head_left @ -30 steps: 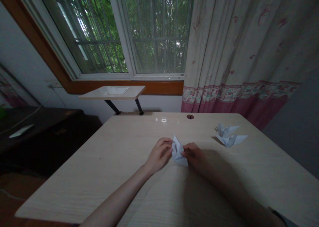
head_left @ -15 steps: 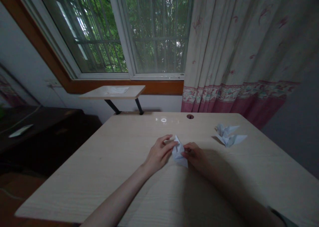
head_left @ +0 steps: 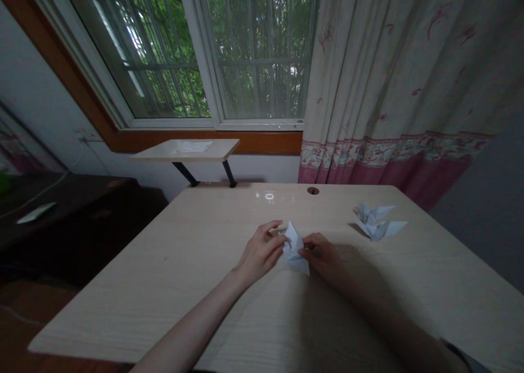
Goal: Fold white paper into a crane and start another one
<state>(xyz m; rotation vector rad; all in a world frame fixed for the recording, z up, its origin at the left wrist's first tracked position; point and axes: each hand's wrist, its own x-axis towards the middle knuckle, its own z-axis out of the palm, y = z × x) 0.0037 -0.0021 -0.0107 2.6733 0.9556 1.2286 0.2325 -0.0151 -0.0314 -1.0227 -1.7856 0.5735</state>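
Head view: two hands meet at a small folded paper [head_left: 295, 257] over the middle of the tabletop [head_left: 172, 291].
The right hand [head_left: 322, 256], at the paper's three o'clock, pinches its near side between thumb and fingers. The left hand [head_left: 261, 250], at nine o'clock, has a fingertip against the opposite edge while another finger is lifted clear; whether it grips, I cannot tell. The white paper is creased, one point toward twelve o'clock, another toward five. Between two and three o'clock of it, well apart, lies more folded paper [head_left: 382, 230] with pointed ends. A round cable hole [head_left: 313, 191] sits at one o'clock, a raised shelf [head_left: 155, 152] between ten and eleven.
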